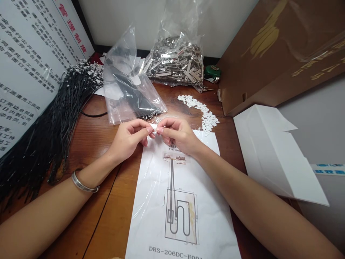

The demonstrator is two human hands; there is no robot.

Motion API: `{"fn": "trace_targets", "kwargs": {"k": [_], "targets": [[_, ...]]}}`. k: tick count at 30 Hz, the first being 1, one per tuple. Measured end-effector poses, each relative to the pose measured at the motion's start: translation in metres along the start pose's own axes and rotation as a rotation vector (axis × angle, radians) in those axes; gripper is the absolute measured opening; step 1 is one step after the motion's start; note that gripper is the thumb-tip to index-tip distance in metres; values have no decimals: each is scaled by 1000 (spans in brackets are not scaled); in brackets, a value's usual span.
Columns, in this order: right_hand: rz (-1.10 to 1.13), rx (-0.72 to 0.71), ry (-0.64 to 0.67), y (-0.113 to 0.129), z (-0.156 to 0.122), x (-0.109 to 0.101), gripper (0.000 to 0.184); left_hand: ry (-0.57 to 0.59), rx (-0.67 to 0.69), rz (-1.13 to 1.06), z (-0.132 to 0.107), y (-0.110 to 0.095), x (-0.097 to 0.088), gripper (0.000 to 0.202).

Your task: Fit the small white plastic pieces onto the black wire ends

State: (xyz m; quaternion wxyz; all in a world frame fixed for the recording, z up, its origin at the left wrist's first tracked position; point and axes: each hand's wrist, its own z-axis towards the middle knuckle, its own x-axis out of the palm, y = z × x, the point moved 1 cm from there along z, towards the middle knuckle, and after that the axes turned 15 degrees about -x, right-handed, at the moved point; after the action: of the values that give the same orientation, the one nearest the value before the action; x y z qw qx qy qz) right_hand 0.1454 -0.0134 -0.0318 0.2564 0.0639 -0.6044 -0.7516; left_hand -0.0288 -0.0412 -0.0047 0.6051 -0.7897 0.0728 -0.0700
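Note:
Near the top edge of a printed sheet (151, 201), my left hand (129, 140) and my right hand (179, 135) meet with their fingertips almost touching. Thumb and forefinger are pinched on each side. Something tiny and pale seems to sit between the fingertips, too small to make out. Just beyond the hands lies a clear plastic bag (118, 97) with black wires inside, their small metal ends at its mouth. To the right, small white pieces (201, 109) are spread in a curved band on the wooden table (94, 140).
A thick bundle of black wires (59, 118) lies at the left beside a sign with printed writing (24, 54). At the back stand a clear bag of flat metal parts (175, 63) and a green tape measure (212, 73). A brown box (269, 50) and folded white card (269, 151) border the right.

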Motion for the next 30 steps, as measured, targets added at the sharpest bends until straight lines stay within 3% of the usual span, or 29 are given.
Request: {"fn": "trace_targets", "kwargs": {"k": [7,18,30], "targets": [[-9,14,0,1,0,0,22,-6,-16,-56,0,1,-1,15],[47,-5,172,5,1,-4,20,169,45,-30,0,-2,-2,18],[41,79,122,5,2,-3,21,87,80,80,-3,-4,0,21]]}}
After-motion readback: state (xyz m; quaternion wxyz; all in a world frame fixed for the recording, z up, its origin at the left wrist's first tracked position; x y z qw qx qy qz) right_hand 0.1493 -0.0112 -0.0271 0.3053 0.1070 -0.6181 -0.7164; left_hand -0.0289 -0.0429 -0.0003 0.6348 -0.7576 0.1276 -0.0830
